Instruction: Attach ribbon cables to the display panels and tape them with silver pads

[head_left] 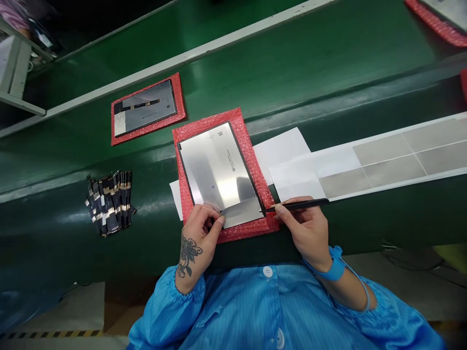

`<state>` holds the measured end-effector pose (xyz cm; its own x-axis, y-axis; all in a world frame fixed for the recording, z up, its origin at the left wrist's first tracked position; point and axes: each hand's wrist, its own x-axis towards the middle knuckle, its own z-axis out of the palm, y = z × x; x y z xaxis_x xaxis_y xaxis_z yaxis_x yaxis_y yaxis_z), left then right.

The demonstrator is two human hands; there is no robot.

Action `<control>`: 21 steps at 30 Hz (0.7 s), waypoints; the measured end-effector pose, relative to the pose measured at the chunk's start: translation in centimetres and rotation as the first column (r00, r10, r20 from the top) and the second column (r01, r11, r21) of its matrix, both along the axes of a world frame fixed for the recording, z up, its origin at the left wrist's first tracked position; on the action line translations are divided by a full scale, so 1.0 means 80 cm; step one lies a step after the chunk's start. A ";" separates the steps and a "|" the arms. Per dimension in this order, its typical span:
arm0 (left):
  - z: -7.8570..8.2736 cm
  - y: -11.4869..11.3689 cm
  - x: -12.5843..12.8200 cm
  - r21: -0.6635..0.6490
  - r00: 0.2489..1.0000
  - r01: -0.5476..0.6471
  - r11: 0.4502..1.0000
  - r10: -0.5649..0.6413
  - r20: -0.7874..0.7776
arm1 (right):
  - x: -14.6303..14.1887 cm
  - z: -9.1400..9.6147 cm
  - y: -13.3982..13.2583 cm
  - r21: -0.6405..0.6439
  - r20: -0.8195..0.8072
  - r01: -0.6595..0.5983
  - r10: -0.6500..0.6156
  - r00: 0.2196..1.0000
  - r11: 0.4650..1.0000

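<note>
A silver-backed display panel lies face down on a red bubble-wrap bag in front of me. Across its near end rests a grey rectangular adhesive sheet. My left hand pinches the sheet's left end between thumb and fingers. In my right hand is a pair of black tweezers, held like a pen. Their tips touch or nearly touch the sheet's right end at the panel's edge; I cannot tell whether they grip it.
A white backing sheet with grey rectangles extends rightward, near white paper. Black flex cables are piled at left. Another display panel lies on red bubble wrap farther back. A pale rail crosses the green bench.
</note>
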<state>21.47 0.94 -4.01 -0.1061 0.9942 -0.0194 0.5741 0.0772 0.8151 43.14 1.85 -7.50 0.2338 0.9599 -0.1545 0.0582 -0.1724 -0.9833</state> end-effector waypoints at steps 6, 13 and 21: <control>0.000 0.000 0.000 -0.009 1.000 0.000 1.000 0.000 -0.006 | -0.001 0.000 0.000 -0.009 0.002 0.000 0.000 1.000 1.000; 0.000 0.002 0.001 -0.037 0.999 -0.007 0.999 0.006 -0.032 | -0.002 0.002 0.001 0.006 -0.007 0.015 -0.015 1.000 1.000; -0.001 0.003 0.002 -0.050 0.998 0.014 0.999 -0.016 -0.054 | -0.003 0.003 0.001 -0.014 0.009 0.056 -0.056 0.998 0.998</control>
